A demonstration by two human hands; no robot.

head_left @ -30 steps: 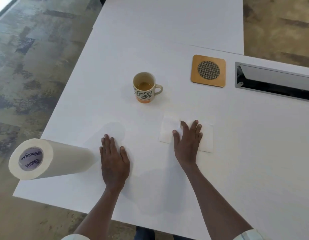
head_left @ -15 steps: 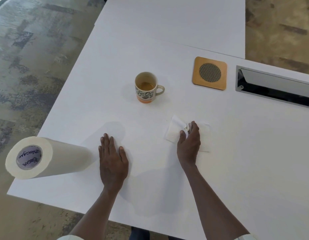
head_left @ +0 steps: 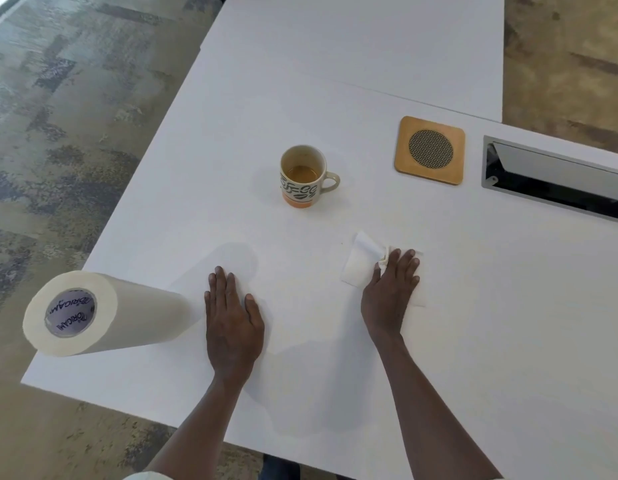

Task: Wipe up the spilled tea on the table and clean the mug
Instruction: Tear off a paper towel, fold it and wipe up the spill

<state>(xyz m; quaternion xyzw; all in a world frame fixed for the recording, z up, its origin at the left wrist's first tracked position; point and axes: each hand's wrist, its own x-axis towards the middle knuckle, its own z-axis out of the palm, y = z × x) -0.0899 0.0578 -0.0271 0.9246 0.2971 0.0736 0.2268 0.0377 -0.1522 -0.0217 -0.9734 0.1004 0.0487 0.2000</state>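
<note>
White paper, a tissue [head_left: 357,268], lies crumpled on the counter [head_left: 473,306] under our right hand [head_left: 390,289], whose fingers curl over its bunched right part and grip it; its free flap sticks out to the left and far side. Our left hand [head_left: 233,327] rests flat and released on the counter, palm down, fingers pointing away from us, holding nothing.

The mug [head_left: 303,175] stands upright in the middle of the counter, well beyond both hands, mouth up, its handle pointing right. A little amber tea sits in its bottom. Its body is cream with a black pattern and an orange band at the foot.

At the near left edge a roll [head_left: 103,313] of paper lies on its side, long axis running left to right, just beside our left hand. Its near end shows a purple core label reading "ORIGAMI".

To the far right of the mug a wooden coaster [head_left: 430,149] with a round mesh centre lies flat. Further right, a metal-framed cable slot [head_left: 557,178] is set into the counter.

The counter is plain white, with a seam across its far part. The floor [head_left: 75,116] around it is mottled grey-brown carpet.
</note>
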